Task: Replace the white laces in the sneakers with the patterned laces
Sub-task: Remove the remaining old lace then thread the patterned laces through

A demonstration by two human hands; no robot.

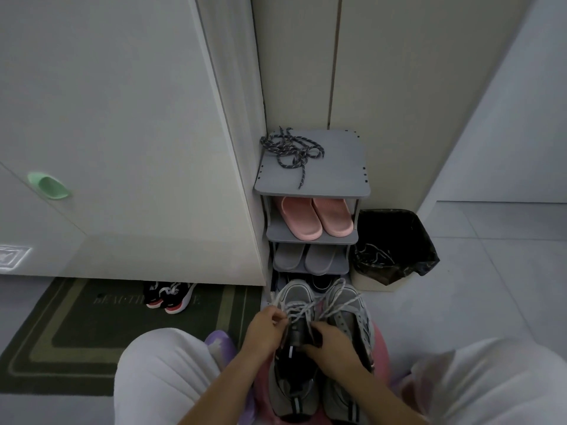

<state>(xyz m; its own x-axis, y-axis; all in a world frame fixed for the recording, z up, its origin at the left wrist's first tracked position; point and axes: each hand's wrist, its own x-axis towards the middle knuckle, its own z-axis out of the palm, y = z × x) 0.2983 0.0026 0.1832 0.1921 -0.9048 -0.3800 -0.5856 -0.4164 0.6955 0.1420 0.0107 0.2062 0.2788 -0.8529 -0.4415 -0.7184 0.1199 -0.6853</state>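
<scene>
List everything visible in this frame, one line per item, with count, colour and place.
patterned laces: tangled pile, dark speckled, top of rack
shoe rack: one, grey, in corner
pink slippers: pair, second shelf
grey slippers: pair, third shelf
bin: one, black liner, right of rack
black sneakers: pair, on doormat
doormat: one, dark green, floor left
grey sneakers: pair, white laces, before person
left hand: on laces
right hand: on sneaker

Grey rack [337,179] in corner: patterned laces [291,150] tangled on top shelf, pink slippers [316,217] on second, grey slippers [306,257] on third. Tiled floor [460,302]: bin [395,246] just beside rack, green mat [76,332] left with black sneakers [170,297] on it.
</scene>
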